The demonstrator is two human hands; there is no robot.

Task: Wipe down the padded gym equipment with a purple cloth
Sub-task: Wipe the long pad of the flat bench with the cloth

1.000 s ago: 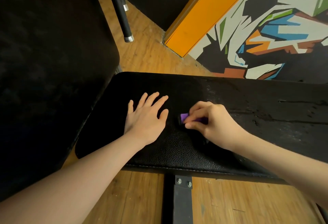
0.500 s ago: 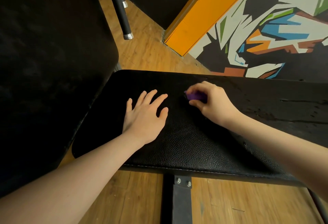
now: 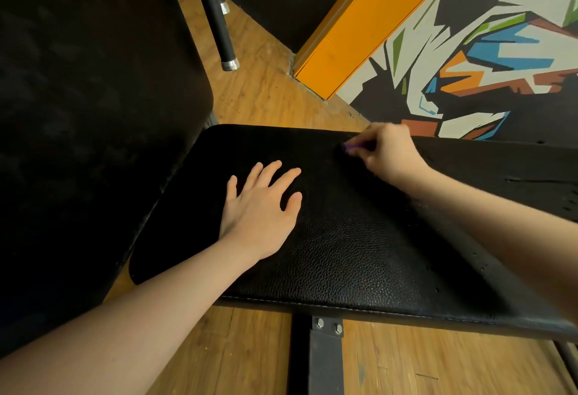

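A black padded bench (image 3: pixel 344 253) fills the middle of the view, its leather grainy and cracked toward the right. My left hand (image 3: pixel 261 206) lies flat on the pad with fingers spread, holding nothing. My right hand (image 3: pixel 384 150) is near the pad's far edge, its fingers curled round a small purple cloth (image 3: pixel 352 146). Only a sliver of the cloth shows past the fingertips; the rest is hidden inside the hand. The cloth touches the pad.
A second black padded surface (image 3: pixel 87 97) rises on the left, close to the bench. A black metal leg (image 3: pixel 223 31) stands on the wooden floor behind. An orange beam (image 3: pixel 353 28) and a painted wall (image 3: pixel 469 66) lie beyond the far edge. A steel bracket (image 3: pixel 327 351) sits below the bench.
My right hand has slid the purple cloth away from me, from the pad's middle to its far edge. My left hand has stayed flat in place.
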